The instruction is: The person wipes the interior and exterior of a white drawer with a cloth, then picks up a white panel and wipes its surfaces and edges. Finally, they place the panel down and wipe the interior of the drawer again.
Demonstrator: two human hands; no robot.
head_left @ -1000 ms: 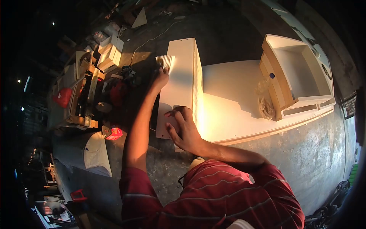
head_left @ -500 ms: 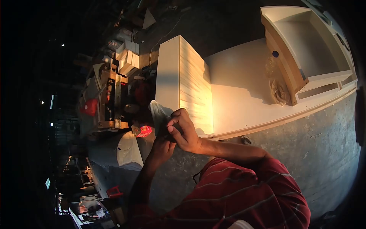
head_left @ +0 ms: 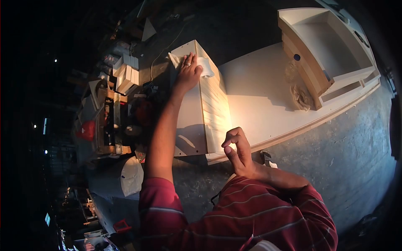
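My left hand reaches far forward with its fingers laid along a white cloth. It presses the cloth onto the top edge of a pale box-shaped panel piece, and cloth shows on both sides of the hand. My right hand hovers in front of my chest, near the close end of that piece. Its fingers are curled and the thumb meets the index finger; whatever may be between them is too small to make out.
A long white board extends to the right, carrying an open wooden frame and a crumpled clear plastic bag. At left are a cluttered wooden bench, stacked pale blocks and a red object.
My hands have separated. The left has carried the white cloth forward onto the panel piece and flattened it there. My right hand has moved right and down, still curled.
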